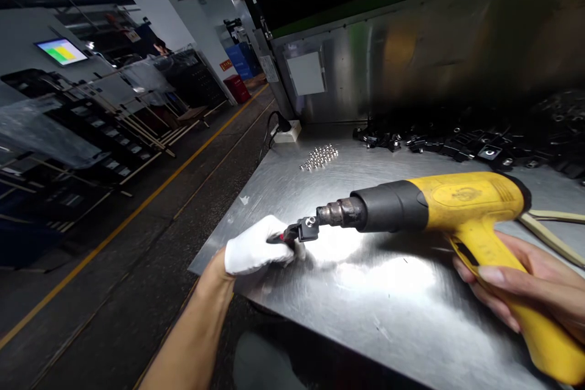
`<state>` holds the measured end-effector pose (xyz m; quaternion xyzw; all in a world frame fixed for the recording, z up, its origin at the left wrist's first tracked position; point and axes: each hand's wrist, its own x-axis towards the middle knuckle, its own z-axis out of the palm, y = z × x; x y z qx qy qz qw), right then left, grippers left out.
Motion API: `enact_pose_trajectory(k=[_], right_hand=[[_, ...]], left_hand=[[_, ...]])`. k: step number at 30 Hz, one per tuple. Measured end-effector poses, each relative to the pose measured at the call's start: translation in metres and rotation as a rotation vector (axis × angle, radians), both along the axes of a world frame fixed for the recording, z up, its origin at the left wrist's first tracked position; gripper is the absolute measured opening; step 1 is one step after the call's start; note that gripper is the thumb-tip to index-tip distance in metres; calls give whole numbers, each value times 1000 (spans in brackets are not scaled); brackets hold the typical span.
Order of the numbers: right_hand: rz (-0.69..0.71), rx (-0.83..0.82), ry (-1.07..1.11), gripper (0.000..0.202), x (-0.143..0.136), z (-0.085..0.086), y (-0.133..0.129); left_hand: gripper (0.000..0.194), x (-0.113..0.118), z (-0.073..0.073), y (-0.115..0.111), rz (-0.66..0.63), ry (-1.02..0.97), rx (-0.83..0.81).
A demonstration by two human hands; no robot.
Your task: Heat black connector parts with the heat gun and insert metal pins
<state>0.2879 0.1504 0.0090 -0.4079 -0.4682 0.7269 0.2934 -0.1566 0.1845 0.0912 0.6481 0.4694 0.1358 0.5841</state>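
My right hand (512, 283), bare, is wrapped around the handle of a yellow and black heat gun (470, 195). Its stepped metal nozzle (340, 213) points left. In a white glove, my left hand (260, 247) is closed around pliers (289, 233) with a bit of red on the handle; their grip is mostly hidden by my fingers. At the jaws sits a small black part (308, 230) with a round shiny metal piece in its upper face. This part is right at the nozzle's mouth; whether they touch I cannot tell.
Several small silver metal pieces (320, 157) stand grouped on the steel table (365, 311). Many black parts (479, 149) lie heaped along the back right. A white power strip (287, 131) with a black plug is at the back corner. A pale cable (553, 237) runs behind the heat gun.
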Motion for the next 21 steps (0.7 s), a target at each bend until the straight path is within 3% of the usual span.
enact_pose_trajectory(k=[6, 9, 14, 17, 21], right_hand=[[-15, -26, 0, 35, 3, -4, -1], [-24, -27, -5, 34, 6, -8, -1], [-58, -44, -39, 37, 8, -17, -3], [-90, -46, -60, 39, 9, -18, -5], [-76, -48, -44, 36, 9, -14, -6]], left_hand=[[19, 2, 1, -2, 24, 12, 10], [13, 15, -6, -13, 212, -17, 120], [20, 58, -28, -43, 691, 218, 588], [19, 75, -37, -52, 755, 327, 730], [21, 78, -42, -53, 762, 400, 790]])
